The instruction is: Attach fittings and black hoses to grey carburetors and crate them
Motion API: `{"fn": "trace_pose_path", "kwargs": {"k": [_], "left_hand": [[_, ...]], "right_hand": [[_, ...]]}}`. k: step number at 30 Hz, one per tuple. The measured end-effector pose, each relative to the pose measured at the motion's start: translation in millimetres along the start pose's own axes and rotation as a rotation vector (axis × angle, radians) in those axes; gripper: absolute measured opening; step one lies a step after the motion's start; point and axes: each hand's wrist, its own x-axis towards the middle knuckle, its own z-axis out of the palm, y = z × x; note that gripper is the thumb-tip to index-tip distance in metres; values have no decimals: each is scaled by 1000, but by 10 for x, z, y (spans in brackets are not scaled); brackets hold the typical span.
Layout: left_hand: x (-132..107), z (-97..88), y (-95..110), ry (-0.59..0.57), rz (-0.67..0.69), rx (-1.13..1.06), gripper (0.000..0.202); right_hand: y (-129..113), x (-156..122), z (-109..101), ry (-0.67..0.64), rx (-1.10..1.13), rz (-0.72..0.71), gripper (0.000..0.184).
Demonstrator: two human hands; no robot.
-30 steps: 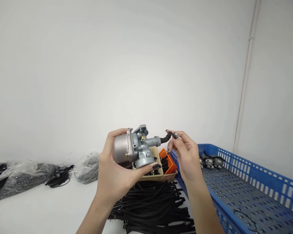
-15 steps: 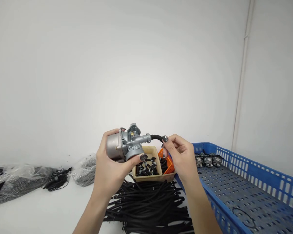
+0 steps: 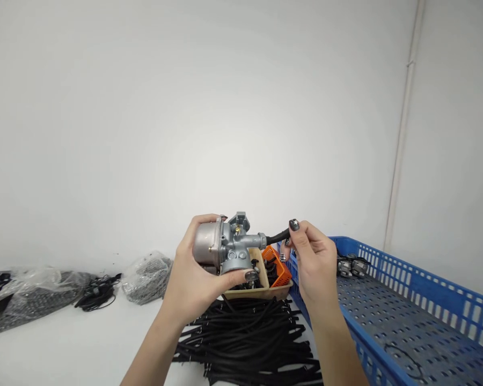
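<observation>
A silver metal carburetor [image 3: 235, 246] is held up in front of the wall, its rounded bowl to the left. My left hand [image 3: 197, 279] is wrapped around it, thumb along the lower front edge. From the carburetor's right-hand tube a short black cable or hose [image 3: 277, 237] sticks out. My right hand [image 3: 312, 254] pinches the far end of this black piece between thumb and fingers. Part of the bowl and the end of the black piece are covered by my fingers.
Below my hands many black hoses [image 3: 249, 343] lie in a pile. Behind them stand a cream tray [image 3: 279, 292] of small parts and an orange basket [image 3: 282, 274]. At right, a blue crate [image 3: 434, 287] holds several carburetors [image 3: 352, 266]. Plastic-wrapped parts [image 3: 147, 279] sit on the left.
Both hands and the carburetor have shifted right and slightly down in the view. The black piece looks straighter now, where it curved downward before. Both grips are kept.
</observation>
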Motion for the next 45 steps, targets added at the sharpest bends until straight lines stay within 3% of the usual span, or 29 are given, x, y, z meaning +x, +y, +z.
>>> {"fn": "trace_pose_path", "kwargs": {"k": [6,12,17,26,36,45], "left_hand": [[-28,39,36,-18,-26,-25,69],[-20,52,-3,68,-14,-87,69],[-1,-12,-85,48,25,-59,72],[-5,55,-58,89,-47,-55,64],[24,-8,-276,71,-47,-71,62],[12,5,-186,98,-26,-26,65]], "right_hand": [[56,92,18,68,36,71,29],[115,125,-4,-3,11,104,36],[104,126,-25,-37,-25,75,37],[89,115,-18,-67,-128,49,31],[130,43,26,-85,-320,97,45],[35,-32,29,-49,-450,32,47]]}}
